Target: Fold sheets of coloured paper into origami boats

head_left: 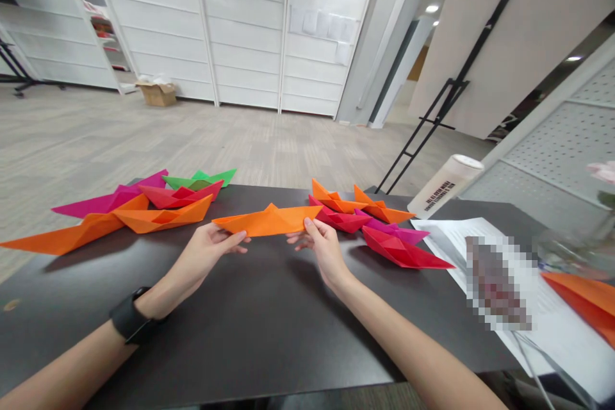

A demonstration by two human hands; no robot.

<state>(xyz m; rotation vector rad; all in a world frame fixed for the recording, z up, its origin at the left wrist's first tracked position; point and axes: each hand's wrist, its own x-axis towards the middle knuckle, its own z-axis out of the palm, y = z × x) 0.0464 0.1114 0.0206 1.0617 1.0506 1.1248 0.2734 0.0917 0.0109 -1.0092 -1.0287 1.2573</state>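
Note:
An orange paper boat [269, 221] is held level above the dark table [240, 333]. My left hand [211, 248] pinches its left end between thumb and fingers, and my right hand [323, 246] grips the right end the same way. To the left lie several folded boats: a purple one [113, 198], a green one [199, 179], a red one [182, 193] and orange ones [166, 214]. On the right sit more: orange [336, 197], red [403, 251] and a purple one [391, 229] partly covered by the red.
A white bottle [446, 187] with dark print stands at the table's back right. Printed paper sheets [557, 333] lie on the right, beside an orange folded paper [583, 301]. Beyond are a white board on a black stand [451, 102] and a cardboard box [157, 93] on the floor.

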